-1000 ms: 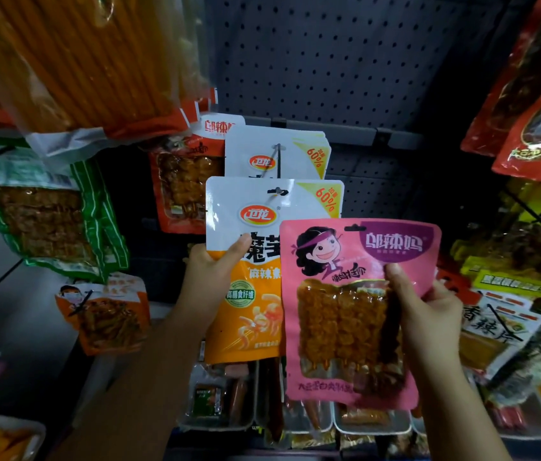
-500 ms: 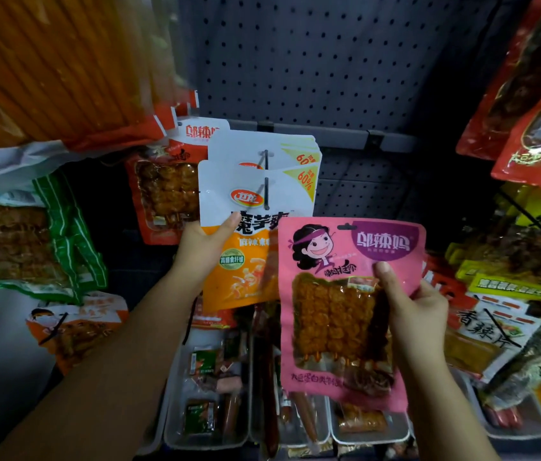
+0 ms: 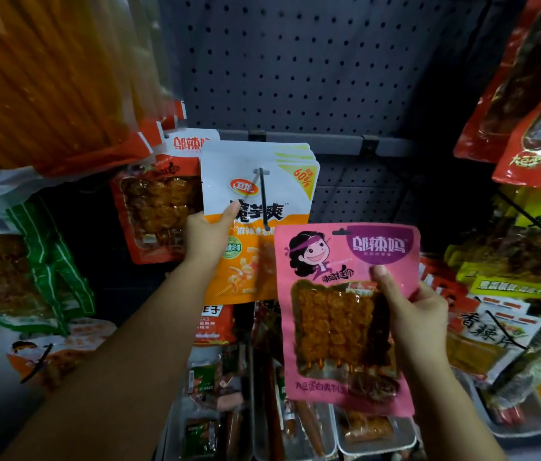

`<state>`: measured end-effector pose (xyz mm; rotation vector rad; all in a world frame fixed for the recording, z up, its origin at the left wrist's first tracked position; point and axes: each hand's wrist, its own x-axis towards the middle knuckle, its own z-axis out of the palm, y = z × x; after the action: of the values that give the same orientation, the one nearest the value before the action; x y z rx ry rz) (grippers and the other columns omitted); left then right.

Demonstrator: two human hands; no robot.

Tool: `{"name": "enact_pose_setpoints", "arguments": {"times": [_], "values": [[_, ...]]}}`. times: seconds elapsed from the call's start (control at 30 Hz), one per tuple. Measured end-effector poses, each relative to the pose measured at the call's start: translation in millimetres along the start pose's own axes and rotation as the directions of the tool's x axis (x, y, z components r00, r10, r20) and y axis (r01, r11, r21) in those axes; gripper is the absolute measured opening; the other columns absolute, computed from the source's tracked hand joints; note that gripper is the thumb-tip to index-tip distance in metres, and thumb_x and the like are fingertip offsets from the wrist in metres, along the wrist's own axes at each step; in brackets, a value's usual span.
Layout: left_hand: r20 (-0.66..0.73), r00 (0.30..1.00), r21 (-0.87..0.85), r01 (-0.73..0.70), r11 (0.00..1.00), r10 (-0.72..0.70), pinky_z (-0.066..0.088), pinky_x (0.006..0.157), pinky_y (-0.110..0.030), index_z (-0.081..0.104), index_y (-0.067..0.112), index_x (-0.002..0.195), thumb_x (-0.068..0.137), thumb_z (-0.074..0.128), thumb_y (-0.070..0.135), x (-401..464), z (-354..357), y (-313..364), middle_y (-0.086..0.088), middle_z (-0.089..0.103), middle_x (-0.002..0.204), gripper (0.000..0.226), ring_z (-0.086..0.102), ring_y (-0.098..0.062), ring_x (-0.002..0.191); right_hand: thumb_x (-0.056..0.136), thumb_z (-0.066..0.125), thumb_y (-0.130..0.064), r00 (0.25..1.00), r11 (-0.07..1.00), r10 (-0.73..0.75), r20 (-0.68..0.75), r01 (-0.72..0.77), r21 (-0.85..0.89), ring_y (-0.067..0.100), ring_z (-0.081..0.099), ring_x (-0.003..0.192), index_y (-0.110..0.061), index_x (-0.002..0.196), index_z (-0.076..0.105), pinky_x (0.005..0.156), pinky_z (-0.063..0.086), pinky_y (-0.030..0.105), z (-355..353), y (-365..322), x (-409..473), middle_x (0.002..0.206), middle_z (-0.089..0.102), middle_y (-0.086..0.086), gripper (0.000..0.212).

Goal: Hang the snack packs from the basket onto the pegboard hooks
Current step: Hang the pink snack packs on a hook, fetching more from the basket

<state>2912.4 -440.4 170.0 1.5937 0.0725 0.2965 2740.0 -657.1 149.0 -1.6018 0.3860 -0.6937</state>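
Note:
My left hand (image 3: 207,239) grips the left edge of a white and orange snack pack (image 3: 255,224), thumb on its front. That pack hangs on a dark hook (image 3: 264,197) with more of the same kind stacked behind it. In my right hand (image 3: 418,311) is a pink snack pack (image 3: 338,314) with a cartoon face, held upright by its right edge in front of the shelf. The grey pegboard (image 3: 312,68) fills the upper middle. No basket is in view.
Long orange packs (image 3: 46,78) hang at the upper left, green packs (image 3: 29,261) at the left, red packs (image 3: 535,94) at the upper right, yellow and white packs (image 3: 511,287) at the right. Clear trays (image 3: 295,440) of small snacks line the bottom.
The white and orange pack has slid back along its hook against the packs behind it. My left hand went with it. The pink pack stays held in my right hand.

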Motion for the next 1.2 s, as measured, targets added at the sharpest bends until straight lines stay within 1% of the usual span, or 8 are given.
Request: {"name": "enact_pose_setpoints", "arguments": {"times": [0.3,0.47,0.6,0.7,0.87,0.97,1.1,1.2], "values": [[-0.099,0.960,0.114,-0.250,0.961,0.262,0.046,0.072,-0.017,0.040,0.030,0.107,0.073,0.080,0.027,-15,-7,-3,0.011,0.055,0.101,0.053,0.057,-0.006,0.088,0.070,0.070,-0.052,1.000,1.000,-0.015,0.003,0.015,0.018,0.018,0.040,0.051,-0.025,0.051,0.059,0.051,0.032,0.032,0,4,-3,0.045,0.049,-0.007,0.034],[-0.067,0.954,0.210,-0.274,0.938,0.293,0.038,0.055,0.000,0.049,0.024,0.095,0.079,0.074,0.024,-13,-7,3,0.013,0.058,0.089,0.030,0.053,0.007,0.073,0.068,0.069,-0.056,0.999,1.000,-0.027,0.047,0.027,0.010,0.016,0.045,0.044,-0.027,0.053,0.061,0.050,0.035,0.028,4,9,-3,0.045,0.053,-0.006,0.034],[-0.074,0.958,0.247,-0.253,0.935,0.279,0.036,0.056,-0.011,0.055,0.020,0.090,0.079,0.074,0.025,-6,-6,3,0.008,0.061,0.087,0.023,0.056,-0.005,0.072,0.070,0.068,-0.053,0.997,0.999,-0.050,0.062,0.049,0.020,0.000,0.051,0.044,-0.034,0.055,0.065,0.049,0.038,0.022,7,7,-2,0.049,0.059,-0.012,0.024],[-0.058,0.962,0.213,-0.249,0.945,0.267,0.041,0.060,-0.014,0.052,0.020,0.093,0.079,0.074,0.025,-7,-6,1,0.008,0.062,0.091,0.026,0.062,-0.013,0.083,0.071,0.068,-0.054,0.997,0.998,-0.057,0.043,0.056,0.035,0.008,0.047,0.044,-0.030,0.055,0.064,0.049,0.037,0.025,6,7,-1,0.047,0.055,-0.011,0.029],[-0.193,0.955,0.170,-0.192,0.967,0.224,0.044,0.084,-0.024,0.046,0.017,0.122,0.075,0.077,0.028,-31,-17,-1,0.005,0.048,0.119,0.057,0.052,-0.011,0.103,0.071,0.068,-0.054,0.997,0.997,-0.056,0.054,0.054,0.052,0.004,0.043,0.039,-0.031,0.052,0.062,0.042,0.034,0.019,0,5,-2,0.044,0.052,-0.012,0.031],[-0.253,0.919,0.211,-0.251,0.945,0.301,0.044,0.086,-0.027,0.051,0.013,0.115,0.081,0.071,0.021,-66,-20,-4,0.003,0.047,0.116,0.041,0.052,-0.010,0.099,0.074,0.070,-0.051,0.994,0.995,-0.069,0.080,0.062,0.084,0.001,0.050,0.045,-0.032,0.056,0.065,0.044,0.038,0.016,-6,2,-3,0.049,0.057,-0.014,0.027],[-0.001,0.974,0.006,-0.225,0.974,0.225,0.045,0.079,-0.016,0.056,0.022,0.096,0.092,0.057,0.022,-119,-3,3,0.012,0.060,0.093,0.004,0.057,0.010,0.084,0.075,0.072,-0.049,0.993,0.994,-0.048,0.104,0.037,0.105,0.011,0.056,0.057,-0.024,0.061,0.067,0.054,0.044,0.027,-18,-2,-3,0.058,0.062,-0.007,0.029],[0.305,0.939,-0.139,-0.120,0.983,0.157,0.052,0.086,-0.024,0.061,0.027,0.099,0.091,0.050,0.042,-143,13,14,0.006,0.069,0.098,0.020,0.065,-0.008,0.097,0.077,0.070,-0.046,0.988,0.989,-0.091,0.121,0.075,0.131,0.004,0.054,0.055,-0.026,0.063,0.069,0.052,0.043,0.018,-29,-9,-7,0.058,0.063,-0.012,0.024]]}}
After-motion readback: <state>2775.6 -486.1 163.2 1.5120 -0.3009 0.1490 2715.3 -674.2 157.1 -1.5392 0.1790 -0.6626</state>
